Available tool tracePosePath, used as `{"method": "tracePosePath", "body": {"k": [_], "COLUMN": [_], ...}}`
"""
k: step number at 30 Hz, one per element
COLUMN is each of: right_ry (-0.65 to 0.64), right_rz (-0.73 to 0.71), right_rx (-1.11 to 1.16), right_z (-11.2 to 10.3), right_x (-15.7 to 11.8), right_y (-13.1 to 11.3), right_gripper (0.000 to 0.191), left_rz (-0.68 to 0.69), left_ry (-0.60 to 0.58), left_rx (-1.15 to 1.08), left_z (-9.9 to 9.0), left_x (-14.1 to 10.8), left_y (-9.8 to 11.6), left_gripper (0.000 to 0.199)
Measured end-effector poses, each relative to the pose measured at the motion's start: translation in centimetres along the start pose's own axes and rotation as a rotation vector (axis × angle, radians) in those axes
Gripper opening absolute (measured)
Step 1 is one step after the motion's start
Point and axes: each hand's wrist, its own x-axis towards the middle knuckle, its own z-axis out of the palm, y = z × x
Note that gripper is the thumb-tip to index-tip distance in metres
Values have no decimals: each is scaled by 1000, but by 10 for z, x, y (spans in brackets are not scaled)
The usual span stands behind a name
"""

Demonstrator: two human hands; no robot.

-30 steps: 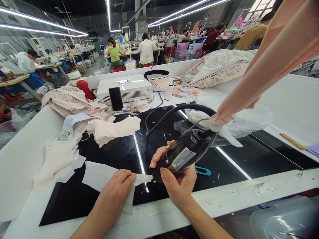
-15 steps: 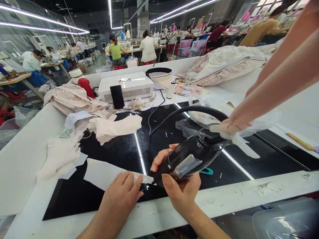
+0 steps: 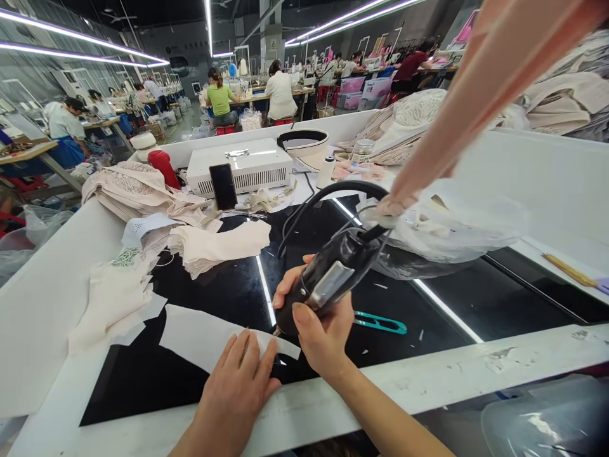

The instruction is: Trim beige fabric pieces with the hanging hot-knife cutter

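My left hand (image 3: 240,384) lies with its fingers stretched over a white cut piece (image 3: 190,327), fabric or paper, pressing it onto the black glossy board (image 3: 143,387). My right hand (image 3: 323,330) is closed around a black corded hand tool (image 3: 316,282) with a silver lever on its side. The tool is tilted, its narrow tip down at the upper edge of the white piece, just beyond my left fingertips. Whether the tip touches the piece I cannot tell. A stretched pink fabric strip (image 3: 457,108) is tied to the tool's cable end. Teal thread snips (image 3: 380,322) lie right of my right hand.
Stacked cream pieces (image 3: 219,244) and beige fabric (image 3: 137,190) lie at the left. Behind stand a white vented box (image 3: 240,168), a phone (image 3: 223,186) and a thread spool (image 3: 326,171). A clear plastic bag (image 3: 457,228) lies right. White walls edge the table.
My right hand has moved the tool left along the white piece, uncovering more of the teal snips and the piece's right end. My left hand has shifted slightly right and down.
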Motion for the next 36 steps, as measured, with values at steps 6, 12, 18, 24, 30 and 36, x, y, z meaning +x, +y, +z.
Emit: {"method": "tracePosePath", "body": {"k": [6, 12, 18, 24, 30, 36], "right_ry": [-48, -37, -61, -60, -65, -64], "right_rz": [3, 14, -9, 10, 1, 6], "right_rx": [1, 72, 57, 78, 85, 92], "right_z": [4, 8, 13, 12, 12, 14], "right_x": [-1, 0, 1, -2, -8, -6], "right_y": [7, 14, 18, 14, 7, 9], "right_gripper": [25, 26, 21, 25, 30, 29], "left_rz": [-8, -12, -25, -32, -103, -127], "left_ry": [-6, 0, 6, 29, -11, -25], "left_rx": [1, -34, -75, -196, -334, -369], "left_z": [3, 4, 4, -8, -25, -22], "left_x": [-1, -1, 1, 2, 4, 0], "left_y": [2, 2, 2, -9, -18, -16], "left_gripper": [43, 44, 45, 39, 41, 34]}}
